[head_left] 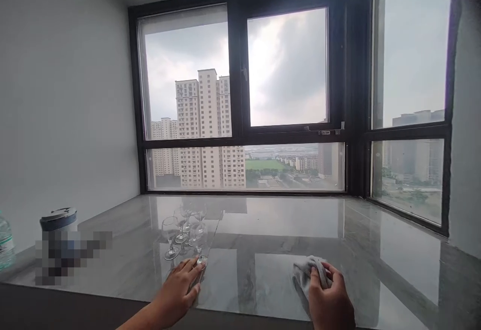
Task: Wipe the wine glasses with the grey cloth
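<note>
Stretching from its dark front edge to the black-framed window (240, 99), the glossy grey marble-patterned counter (281, 220) lies mostly bare. Wide free surface runs between the two hands and off to the right, where a second pane meets the counter at the corner. A plain white wall (63, 94) closes the left side. Left of centre stands a tight cluster of clear stemmed glasses (184, 222), stems vertical, bowls up. The nearest clear stemmed glass (201, 244) stands upright at the cluster's front. The left hand (178, 290) lies spread and flat, fingers pointing at that glass's round foot and gripping nothing; whether the tips touch it is unclear. The right hand (330, 302) is closed around a crumpled pale grey cloth (303, 270), soft and bunched, resting on the counter near the front edge. A round dark-lidded container (58, 218) sits far left, well apart.
</note>
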{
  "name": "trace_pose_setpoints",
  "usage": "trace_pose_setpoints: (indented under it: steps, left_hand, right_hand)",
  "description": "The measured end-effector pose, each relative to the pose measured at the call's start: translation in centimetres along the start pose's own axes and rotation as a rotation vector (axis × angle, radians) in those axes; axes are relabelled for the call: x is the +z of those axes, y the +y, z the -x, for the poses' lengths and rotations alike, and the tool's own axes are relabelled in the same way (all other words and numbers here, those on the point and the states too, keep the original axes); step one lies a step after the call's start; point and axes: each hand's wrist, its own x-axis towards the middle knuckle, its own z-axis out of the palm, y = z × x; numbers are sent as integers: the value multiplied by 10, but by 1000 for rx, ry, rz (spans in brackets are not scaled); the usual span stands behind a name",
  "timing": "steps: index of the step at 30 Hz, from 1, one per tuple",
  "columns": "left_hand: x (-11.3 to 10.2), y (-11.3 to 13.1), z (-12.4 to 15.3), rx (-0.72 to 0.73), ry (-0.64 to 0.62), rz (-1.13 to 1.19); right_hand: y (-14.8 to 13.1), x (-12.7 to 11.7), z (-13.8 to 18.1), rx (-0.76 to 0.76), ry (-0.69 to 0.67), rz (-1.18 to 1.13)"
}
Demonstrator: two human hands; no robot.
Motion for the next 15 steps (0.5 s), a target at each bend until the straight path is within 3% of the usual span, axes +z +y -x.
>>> trace_pose_setpoints:
  steps: [7, 11, 15]
  left_hand:
    - [-1, -28, -13, -120, 54, 74]
    - [2, -32, -23, -87, 159, 215]
    - [0, -30, -24, -40, 184, 316]
  right_hand:
    - [0, 2, -2, -5, 1, -9]
    - [-3, 0, 0, 11, 12, 11]
    - [-2, 1, -1, 20, 9, 12]
